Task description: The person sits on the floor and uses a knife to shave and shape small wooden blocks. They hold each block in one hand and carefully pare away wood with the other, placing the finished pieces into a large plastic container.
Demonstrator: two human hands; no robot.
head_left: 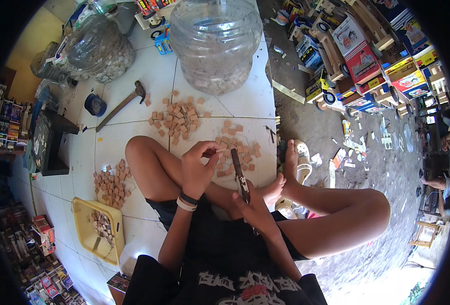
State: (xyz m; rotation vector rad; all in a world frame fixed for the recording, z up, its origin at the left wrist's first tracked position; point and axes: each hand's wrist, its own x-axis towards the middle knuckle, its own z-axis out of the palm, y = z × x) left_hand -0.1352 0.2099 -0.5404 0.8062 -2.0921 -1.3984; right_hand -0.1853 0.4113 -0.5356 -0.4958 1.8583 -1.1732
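Observation:
My right hand [255, 206] is closed round a long, narrow dark bar [236, 165] with whitish patches, held upright over my crossed legs. My left hand [199, 165], with a dark and a white band at its wrist, pinches a thin, light-coloured sliver [225, 150] whose far end meets the bar's tip. What the sliver is, I cannot tell. Just beyond and under the bar lie loose small brown wooden squares [245, 152] on the white tiled surface [133, 119]. A denser heap of such squares [180, 118] sits beyond my left hand.
At left are another heap of squares [112, 184] and a yellow tub [77, 223] with more pieces inside. A hammer [120, 105], blue cup [96, 105] and black stand [57, 145] lie farther back. Large clear plastic containers [214, 46] stand behind; wooden toy trucks [357, 56] crowd the far right floor.

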